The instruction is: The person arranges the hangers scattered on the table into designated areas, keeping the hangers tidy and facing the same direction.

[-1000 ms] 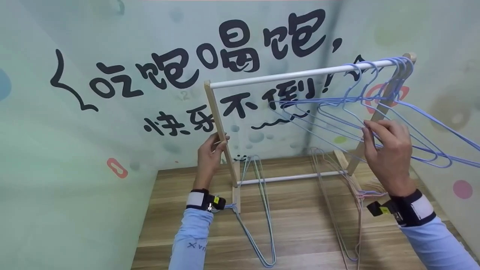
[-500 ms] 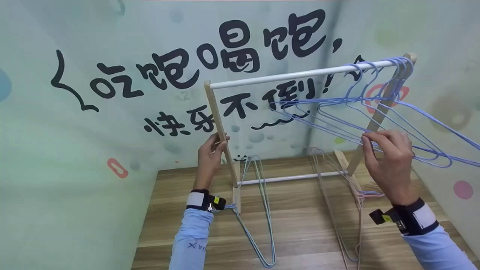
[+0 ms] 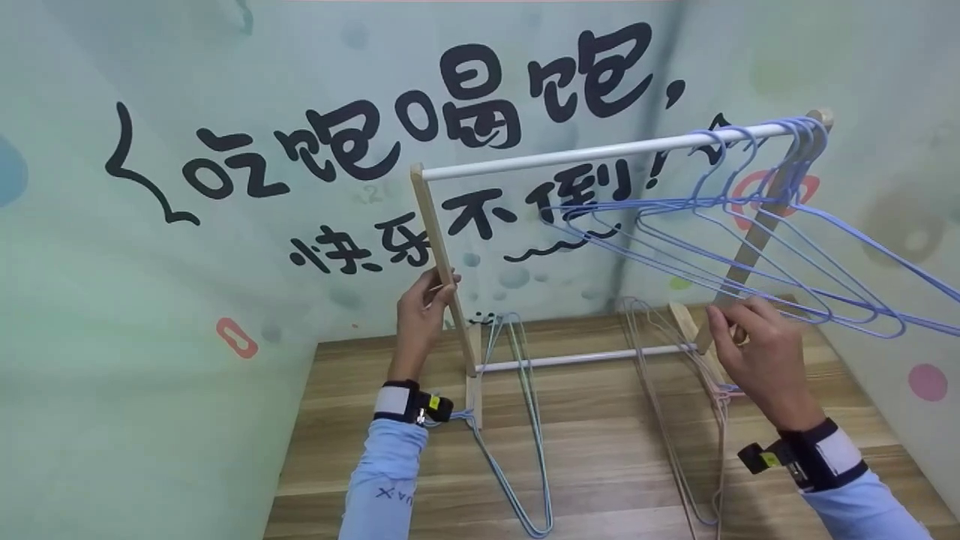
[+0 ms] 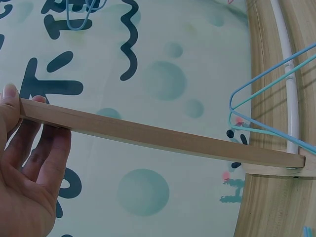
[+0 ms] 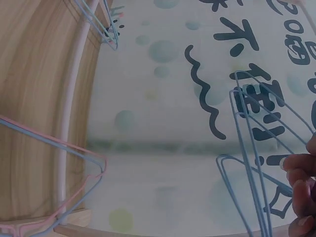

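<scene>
A clothes rack with wooden posts and white rails stands on the floor; several blue wire hangers (image 3: 697,201) hang bunched at the right end of its top rail (image 3: 555,154). My left hand (image 3: 420,319) grips the rack's left wooden post (image 3: 432,232), thumb on one side and fingers on the other, as the left wrist view confirms at the post (image 4: 148,131). Just below the bottom wires of the hangers, my right hand (image 3: 765,356) has loosely curled fingers with nothing seen between them. In the right wrist view only its fingers (image 5: 302,190) show, beside the hangers.
Blue and green hangers (image 3: 547,487) lean over the bottom rail (image 3: 570,359) at left. Pinkish-brown hangers (image 3: 664,424) lean over it at right. Behind the rack stands a pale green wall (image 3: 187,300) with large black lettering. The floor (image 3: 600,442) has a wood grain.
My right hand has let go of a hanger's wire and dropped lower, slightly left. The hangers hang straighter along the rail. My left hand keeps its hold on the post.
</scene>
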A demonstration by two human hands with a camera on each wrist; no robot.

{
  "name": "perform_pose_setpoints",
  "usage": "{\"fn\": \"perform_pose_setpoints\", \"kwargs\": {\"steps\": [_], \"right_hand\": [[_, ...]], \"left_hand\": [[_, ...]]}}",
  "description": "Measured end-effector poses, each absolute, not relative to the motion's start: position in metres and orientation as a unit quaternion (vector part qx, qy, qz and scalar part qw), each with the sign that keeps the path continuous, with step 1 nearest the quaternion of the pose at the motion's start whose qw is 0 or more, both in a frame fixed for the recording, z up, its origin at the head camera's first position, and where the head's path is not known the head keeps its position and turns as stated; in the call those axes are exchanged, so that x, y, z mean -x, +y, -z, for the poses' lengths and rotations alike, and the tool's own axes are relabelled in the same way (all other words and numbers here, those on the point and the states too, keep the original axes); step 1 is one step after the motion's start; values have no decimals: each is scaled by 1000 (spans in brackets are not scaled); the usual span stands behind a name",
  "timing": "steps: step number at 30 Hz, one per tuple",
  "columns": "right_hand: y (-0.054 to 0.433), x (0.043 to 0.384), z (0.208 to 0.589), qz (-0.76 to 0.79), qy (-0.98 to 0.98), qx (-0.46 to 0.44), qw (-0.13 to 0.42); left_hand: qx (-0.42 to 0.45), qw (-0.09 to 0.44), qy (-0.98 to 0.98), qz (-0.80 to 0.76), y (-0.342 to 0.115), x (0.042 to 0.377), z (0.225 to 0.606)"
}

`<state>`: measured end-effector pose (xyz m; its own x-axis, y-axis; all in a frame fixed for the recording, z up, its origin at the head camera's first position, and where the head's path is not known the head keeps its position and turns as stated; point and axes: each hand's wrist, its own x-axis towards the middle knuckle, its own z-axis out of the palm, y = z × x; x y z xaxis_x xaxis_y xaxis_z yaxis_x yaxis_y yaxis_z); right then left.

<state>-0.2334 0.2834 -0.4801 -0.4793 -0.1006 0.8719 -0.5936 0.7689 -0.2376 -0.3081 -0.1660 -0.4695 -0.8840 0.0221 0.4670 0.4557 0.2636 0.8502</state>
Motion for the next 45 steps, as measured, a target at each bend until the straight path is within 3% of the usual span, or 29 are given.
{"fn": "perform_pose_setpoints", "kwargs": {"steps": [17, 28, 45], "right_hand": [[320, 230, 544, -246, -939, -71, 230], [342, 225, 572, -253, -967, -14, -1], [338, 223, 603, -270, -962, -14, -28]], "left_hand": [[142, 171, -777, 588, -167, 308, 469], [145, 170, -778, 587, -166, 308, 470], [145, 166, -772, 596, -167, 308, 470]]}}
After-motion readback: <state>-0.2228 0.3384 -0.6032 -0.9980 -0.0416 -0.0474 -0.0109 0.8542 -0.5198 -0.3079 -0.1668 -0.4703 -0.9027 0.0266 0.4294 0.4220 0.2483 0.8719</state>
